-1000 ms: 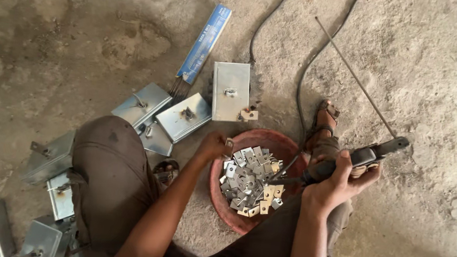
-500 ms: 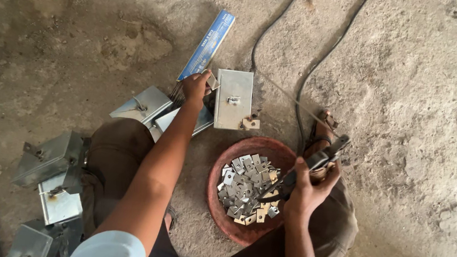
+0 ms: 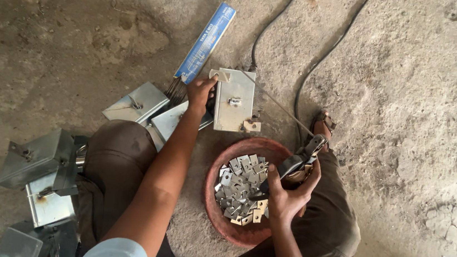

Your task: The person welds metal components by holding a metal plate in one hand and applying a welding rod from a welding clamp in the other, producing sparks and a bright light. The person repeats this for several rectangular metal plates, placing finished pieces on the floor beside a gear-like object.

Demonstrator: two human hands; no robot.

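Square grey sheet-metal box (image 3: 234, 100) on concrete floor (image 3: 406, 134), just beyond round reddish bowl (image 3: 219, 222). Small square metal plates (image 3: 239, 188) in bowl. Long blue cardboard rod packet (image 3: 206, 42) left-behind box. Flat metal boxes (image 3: 136, 103) left of it; more stacked far left (image 3: 38, 158). Two dark cables (image 3: 312, 69) behind, right.

Dull grey sheet-metal box (image 3: 234, 100) at upper centre, small shiny metal plates (image 3: 239, 188) in a matt reddish bowl (image 3: 229, 232), rough concrete floor (image 3: 409, 107), glossy blue packet (image 3: 206, 42).
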